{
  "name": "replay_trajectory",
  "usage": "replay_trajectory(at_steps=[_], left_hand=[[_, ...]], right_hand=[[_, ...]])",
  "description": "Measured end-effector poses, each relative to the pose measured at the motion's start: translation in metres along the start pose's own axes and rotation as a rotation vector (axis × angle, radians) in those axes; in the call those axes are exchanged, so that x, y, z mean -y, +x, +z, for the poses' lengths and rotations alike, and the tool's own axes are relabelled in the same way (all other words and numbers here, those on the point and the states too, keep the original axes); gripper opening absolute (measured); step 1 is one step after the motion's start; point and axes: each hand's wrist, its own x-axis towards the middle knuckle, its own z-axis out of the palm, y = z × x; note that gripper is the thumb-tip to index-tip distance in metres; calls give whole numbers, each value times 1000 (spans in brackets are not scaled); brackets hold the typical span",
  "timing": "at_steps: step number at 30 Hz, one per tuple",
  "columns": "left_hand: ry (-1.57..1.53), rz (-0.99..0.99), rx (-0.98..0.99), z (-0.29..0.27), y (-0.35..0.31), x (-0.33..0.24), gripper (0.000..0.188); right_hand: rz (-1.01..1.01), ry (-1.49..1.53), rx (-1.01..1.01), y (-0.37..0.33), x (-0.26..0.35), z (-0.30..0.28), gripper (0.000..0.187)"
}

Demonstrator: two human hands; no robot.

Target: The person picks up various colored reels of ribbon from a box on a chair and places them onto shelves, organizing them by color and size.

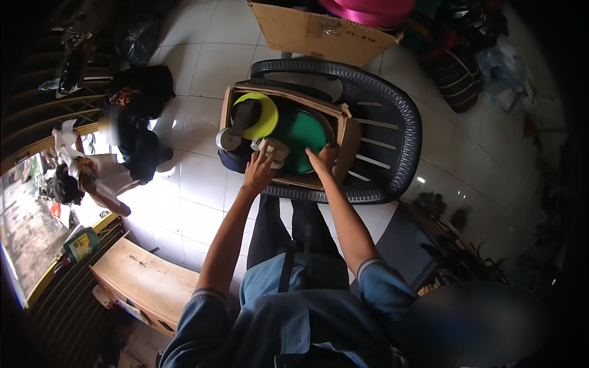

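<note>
A cardboard box (348, 145) of ribbon-like rolls rests on a dark plastic chair (411, 129). My left hand (260, 170) reaches over the box's near side, fingers apart and touching small white rolls (279, 152). At the right of the box my right hand (323, 162) has its thumb on the edge of a flat green roll (299, 136), its other fingers curled beyond it and partly hidden. A yellow-green roll (267, 115) lies farther left, with a black roll (246, 113) on top. Another white roll (228, 140) sits at the box's left edge.
Beyond the chair stands a larger cardboard box (319, 37) holding a bright pink roll (368, 9). A striped bag (454, 80) lies at the far right. To the left are a wooden cabinet (144, 276) and another person (101, 175) near a bright opening.
</note>
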Motion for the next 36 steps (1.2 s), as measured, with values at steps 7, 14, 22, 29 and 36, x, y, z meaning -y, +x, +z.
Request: replay_trajectory(at_steps=[7,14,22,29,36], left_hand=[[-43,3,-65,-2,17,1,62],[-23,10,-139,1,11,-2,62],[18,42,-190,0,8,1,56],[42,26,-202,13,10,17,51],[164,4,-171,21,20,16,43]], right_hand=[[-137,163,-238,10,-8,11,71],[-47,261,-257,10,0,11,74],[-204,405,-46,-4,10,-4,72],[-285,513,-81,-12,9,-43,67],[-298,567,-92,-35,7,-102,55]])
